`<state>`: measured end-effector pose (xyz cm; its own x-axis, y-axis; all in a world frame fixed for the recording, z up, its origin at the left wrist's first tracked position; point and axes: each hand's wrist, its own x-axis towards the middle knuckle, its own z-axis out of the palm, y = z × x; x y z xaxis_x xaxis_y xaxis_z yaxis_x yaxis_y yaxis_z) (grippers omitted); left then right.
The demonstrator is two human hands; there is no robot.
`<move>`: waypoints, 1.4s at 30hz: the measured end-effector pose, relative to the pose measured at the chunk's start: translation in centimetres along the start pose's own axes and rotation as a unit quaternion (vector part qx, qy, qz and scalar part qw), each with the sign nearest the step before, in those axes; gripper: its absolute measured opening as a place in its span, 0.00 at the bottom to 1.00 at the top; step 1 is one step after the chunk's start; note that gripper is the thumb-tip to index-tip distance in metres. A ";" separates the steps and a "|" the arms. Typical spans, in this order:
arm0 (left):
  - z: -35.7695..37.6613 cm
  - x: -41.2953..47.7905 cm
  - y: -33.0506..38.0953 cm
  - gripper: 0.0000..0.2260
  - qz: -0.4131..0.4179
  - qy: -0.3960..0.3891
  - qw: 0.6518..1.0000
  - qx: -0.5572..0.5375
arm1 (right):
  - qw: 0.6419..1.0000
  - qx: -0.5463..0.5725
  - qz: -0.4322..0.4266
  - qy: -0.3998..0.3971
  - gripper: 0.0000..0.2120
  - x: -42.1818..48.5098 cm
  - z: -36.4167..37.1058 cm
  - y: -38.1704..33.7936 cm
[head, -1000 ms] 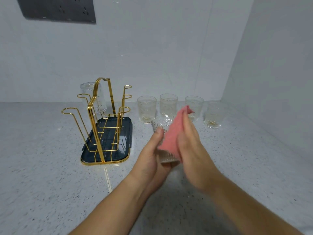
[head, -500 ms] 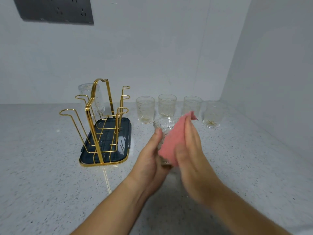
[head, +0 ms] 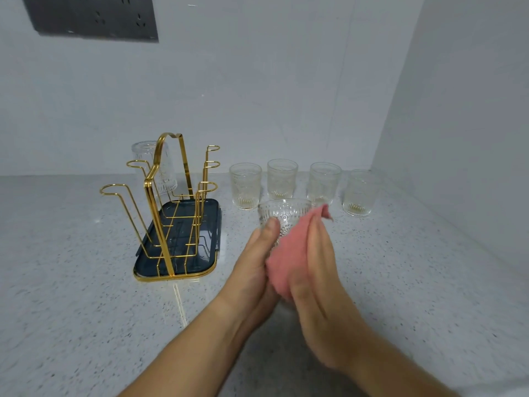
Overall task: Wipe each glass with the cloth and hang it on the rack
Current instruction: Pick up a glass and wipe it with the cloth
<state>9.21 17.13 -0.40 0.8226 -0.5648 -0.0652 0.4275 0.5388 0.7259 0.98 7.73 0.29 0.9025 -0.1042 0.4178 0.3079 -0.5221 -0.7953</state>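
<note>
My left hand (head: 253, 270) grips a clear patterned glass (head: 283, 214) above the counter, rim pointing away from me. My right hand (head: 317, 285) presses a pink cloth (head: 289, 259) flat against the glass's right side; the lower part of the glass is hidden by the cloth and hands. The gold wire rack (head: 169, 202) stands on its dark blue tray (head: 209, 267) to the left, with one glass (head: 164, 167) hung upside down on a far peg. Several more glasses stand upright in a row behind my hands, the nearest to the rack at left (head: 245, 186).
The speckled grey counter (head: 71, 282) meets white walls at the back and on the right, forming a corner close behind the glass row. A dark socket panel (head: 91, 17) is on the back wall, top left.
The cloth and my right hand have slid lower along the glass, exposing more of its rim. My left hand keeps its grip.
</note>
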 end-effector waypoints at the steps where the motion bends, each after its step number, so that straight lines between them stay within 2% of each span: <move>1: 0.2 0.0 0.0 0.39 0.001 -0.012 1.000 0.012 | 0.998 0.047 0.029 0.021 0.31 1.3 -0.5 -0.2; 3: 0.5 -0.3 -0.1 0.25 -0.002 -0.010 1.000 0.005 | 0.998 0.029 0.041 0.023 0.32 3.0 -1.4 -0.6; 4: 0.6 -0.4 -0.1 0.24 -0.010 -0.007 1.000 -0.006 | 0.999 0.007 0.032 0.017 0.31 3.1 -1.5 -0.7; 8: 0.4 -0.6 0.6 0.31 -0.029 0.006 0.998 -0.060 | 0.994 -0.099 -0.027 -0.030 0.31 0.0 -0.1 -0.4; 11: 0.6 -1.1 0.4 0.29 -0.033 -0.028 0.998 -0.045 | 0.990 -0.130 -0.059 -0.004 0.33 -2.5 0.9 0.8; 12: 0.7 -1.2 0.3 0.29 -0.040 -0.037 0.998 -0.033 | 0.990 -0.127 -0.057 0.003 0.33 -2.8 0.8 1.0; 15: 0.8 -0.7 0.1 0.37 -0.038 -0.038 0.998 -0.017 | 0.995 -0.094 -0.030 0.001 0.32 -1.4 -0.2 0.9; 18: 0.3 -0.1 -0.2 0.28 -0.029 -0.045 0.998 -0.019 | 0.997 0.051 0.059 0.014 0.33 1.8 -1.7 -0.1; 20: 0.3 0.0 0.0 0.26 -0.030 -0.035 0.998 -0.053 | 0.993 0.086 0.081 0.014 0.33 2.9 -1.9 -0.6; 23: 0.4 -0.2 0.4 0.27 -0.029 -0.022 0.995 -0.090 | 0.999 -0.006 0.028 -0.022 0.30 1.5 -0.9 -0.4; 26: 0.5 -0.7 0.4 0.28 -0.021 -0.025 0.997 -0.072 | 0.995 -0.090 -0.023 -0.028 0.32 -0.7 -0.4 0.9; 29: 0.7 -0.7 0.3 0.28 -0.043 -0.034 0.998 -0.034 | 0.993 -0.114 -0.020 -0.014 0.31 -1.3 -1.0 1.3; 32: 0.8 -0.4 0.1 0.35 -0.038 -0.047 0.998 0.014 | 0.998 -0.020 0.045 0.033 0.25 0.1 -1.5 0.3; 34: 0.8 -0.4 -0.1 0.42 -0.027 -0.052 0.997 0.051 | 0.993 0.067 0.081 0.047 0.28 1.3 -2.5 -0.7; 35: 0.7 -0.4 -0.3 0.42 -0.020 -0.070 0.996 0.059 | 0.992 0.088 0.087 0.039 0.30 1.8 -3.3 -1.2; 36: 0.7 -0.6 -0.4 0.41 -0.014 -0.086 0.994 0.068 | 0.991 0.090 0.088 0.040 0.29 2.4 -4.2 -1.8; 39: 0.6 -0.8 -0.5 0.32 -0.013 -0.110 0.991 0.074 | 0.989 0.063 0.094 0.098 0.18 4.3 -7.0 -2.0; 42: 0.7 -0.9 -0.1 0.26 -0.020 -0.119 0.991 0.059 | 0.987 0.011 0.123 0.101 0.17 5.6 -9.2 -1.2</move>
<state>8.16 17.13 0.03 0.6885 -0.7229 0.0583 0.3994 0.4450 0.8016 2.85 -0.02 7.63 0.8732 -0.3934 0.2876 0.0945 -0.4423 -0.8919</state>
